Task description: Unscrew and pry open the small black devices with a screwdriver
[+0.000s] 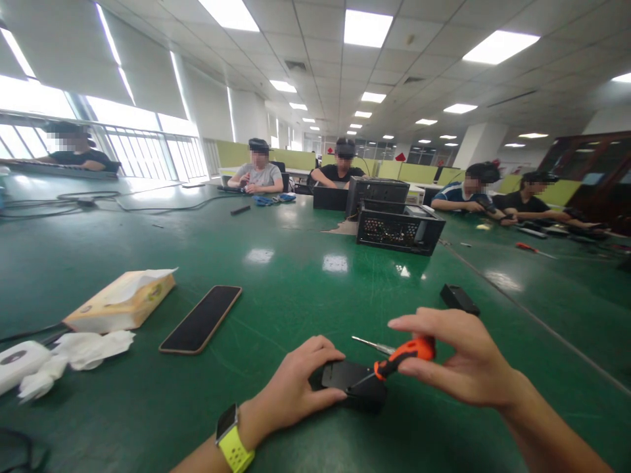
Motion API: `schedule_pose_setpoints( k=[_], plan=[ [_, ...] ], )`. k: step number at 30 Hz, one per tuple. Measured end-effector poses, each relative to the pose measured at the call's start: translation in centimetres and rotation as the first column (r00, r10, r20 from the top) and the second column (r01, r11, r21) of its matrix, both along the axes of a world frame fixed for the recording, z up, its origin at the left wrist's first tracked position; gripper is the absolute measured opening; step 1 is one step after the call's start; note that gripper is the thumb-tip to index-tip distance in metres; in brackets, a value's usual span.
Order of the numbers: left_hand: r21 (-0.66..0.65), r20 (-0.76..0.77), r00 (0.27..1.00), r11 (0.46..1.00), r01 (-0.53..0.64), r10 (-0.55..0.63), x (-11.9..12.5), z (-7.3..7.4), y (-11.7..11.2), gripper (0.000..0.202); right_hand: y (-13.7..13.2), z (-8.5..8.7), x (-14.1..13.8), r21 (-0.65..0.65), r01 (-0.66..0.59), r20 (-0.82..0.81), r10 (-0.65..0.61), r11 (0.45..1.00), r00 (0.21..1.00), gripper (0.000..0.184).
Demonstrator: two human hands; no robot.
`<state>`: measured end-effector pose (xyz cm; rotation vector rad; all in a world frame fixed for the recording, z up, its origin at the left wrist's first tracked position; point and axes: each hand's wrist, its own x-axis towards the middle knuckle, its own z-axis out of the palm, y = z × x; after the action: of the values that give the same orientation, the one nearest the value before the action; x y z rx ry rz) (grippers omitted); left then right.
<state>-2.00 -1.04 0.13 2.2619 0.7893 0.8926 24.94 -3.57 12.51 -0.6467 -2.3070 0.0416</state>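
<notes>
A small black box-shaped device [362, 384] lies on the green table in front of me. My left hand [303, 374], with a yellow-strapped watch [234, 440] on its wrist, grips the device's left end between thumb and fingers. The orange and black screwdriver [411, 353] slants down, its tip touching the device's top near my left thumb. My right hand [458, 355] holds its handle with the thumb, and the index finger is lifted off and stretched to the left. Just behind the device, a second, slim metal screwdriver [373, 345] lies on the table.
A phone [202, 320] and a tissue pack [123, 301] lie to the left, near crumpled tissues [93, 348]. Another black block [459, 299] sits beyond my right hand. Farther off stand black computer cases [399, 226]. Several people work around the green table [276, 282].
</notes>
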Motion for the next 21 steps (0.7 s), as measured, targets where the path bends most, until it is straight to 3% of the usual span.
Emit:
schedule_pose_setpoints(
  k=[2, 7, 11, 16, 21],
  plan=[
    [-0.004, -0.005, 1.0, 1.0, -0.003, 0.003, -0.01, 0.04, -0.01, 0.042, 0.07, -0.07, 0.09, 0.04, 0.024, 0.008, -0.024, 0.999, 1.0, 0.024],
    [0.006, -0.007, 1.0, 1.0, -0.002, 0.002, 0.02, 0.07, -0.02, 0.044, 0.23, 0.05, 0.13, -0.094, -0.048, 0.003, 0.049, 0.994, 0.999, 0.028],
    [0.007, -0.018, 1.0, 1.0, -0.006, 0.006, 0.05, 0.22, -0.09, 0.042, 0.34, 0.02, 0.2, -0.017, 0.018, 0.006, -0.018, 1.0, 1.0, 0.023],
    [0.015, -0.011, 1.0, 1.0, 0.0, 0.001, 0.13, 0.43, -0.09, 0.039, 0.53, -0.04, 0.26, -0.089, -0.009, -0.007, 0.008, 0.996, 1.0, 0.027],
    [0.014, -0.001, 1.0, 1.0, 0.005, -0.005, 0.21, 0.62, -0.1, 0.036, 0.71, -0.28, 0.41, -0.072, 0.058, 0.006, -0.058, 0.996, 0.998, 0.021]
  ],
)
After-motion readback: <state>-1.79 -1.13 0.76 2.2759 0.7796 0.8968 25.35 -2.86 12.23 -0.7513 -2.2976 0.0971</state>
